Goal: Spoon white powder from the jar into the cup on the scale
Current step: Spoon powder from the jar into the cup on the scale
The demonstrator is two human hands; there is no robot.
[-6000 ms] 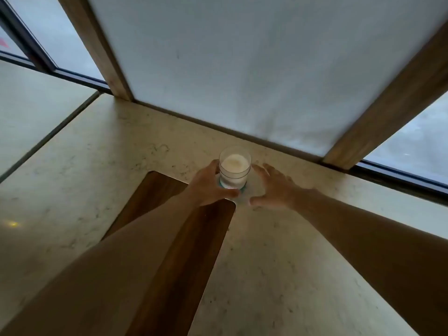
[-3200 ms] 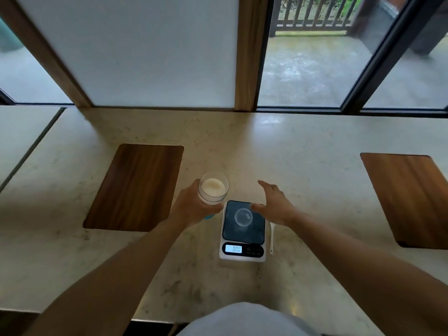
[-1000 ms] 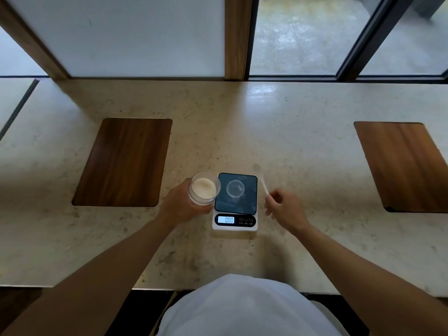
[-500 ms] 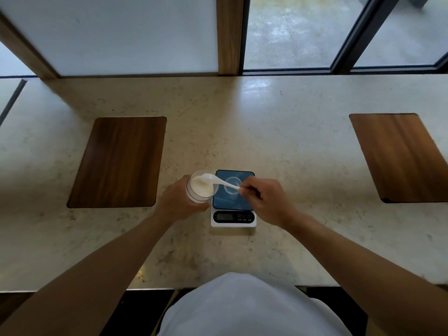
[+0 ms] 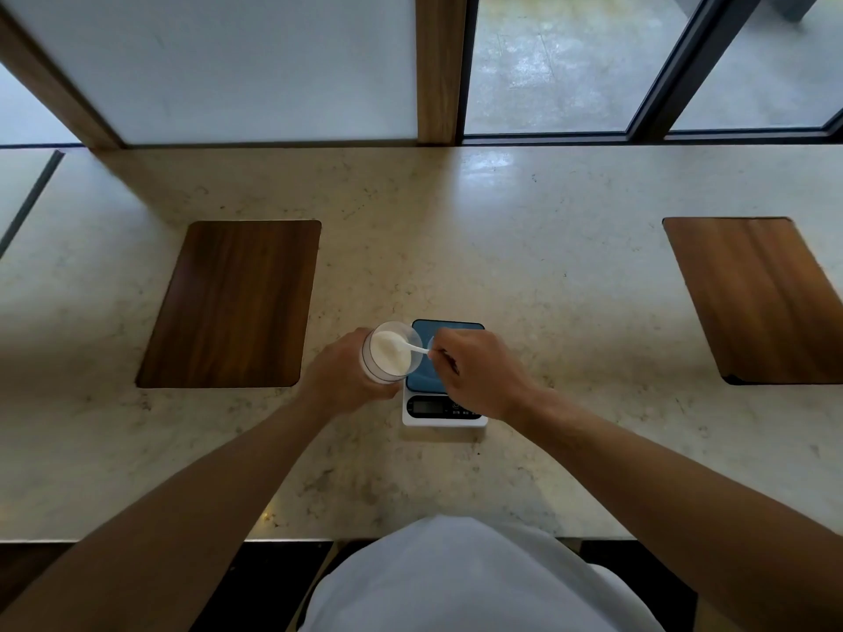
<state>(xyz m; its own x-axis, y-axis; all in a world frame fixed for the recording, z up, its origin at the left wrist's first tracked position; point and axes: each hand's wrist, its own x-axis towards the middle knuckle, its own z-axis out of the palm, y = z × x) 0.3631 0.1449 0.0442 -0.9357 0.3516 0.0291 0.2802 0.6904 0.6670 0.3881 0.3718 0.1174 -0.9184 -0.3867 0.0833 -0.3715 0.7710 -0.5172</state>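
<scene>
wooden mats [image 5: 228, 305] flank scale [image 5: 444, 405]; right grip [image 5: 479, 376] pinching spoon [image 5: 410, 348], hiding cup; left grip [image 5: 344, 380] clasping jar [image 5: 387, 353].

The counter [image 5: 524, 248] looks like polished, speckled stone. Two inlaid panels [image 5: 232, 303] are dark smooth wood. The jar [image 5: 387, 353] is clear, the spoon [image 5: 413, 348] white plastic, the scale [image 5: 444, 415] glossy.

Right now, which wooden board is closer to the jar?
The left wooden board, beside the jar held in the left hand. The right board lies well past the scale.
</scene>
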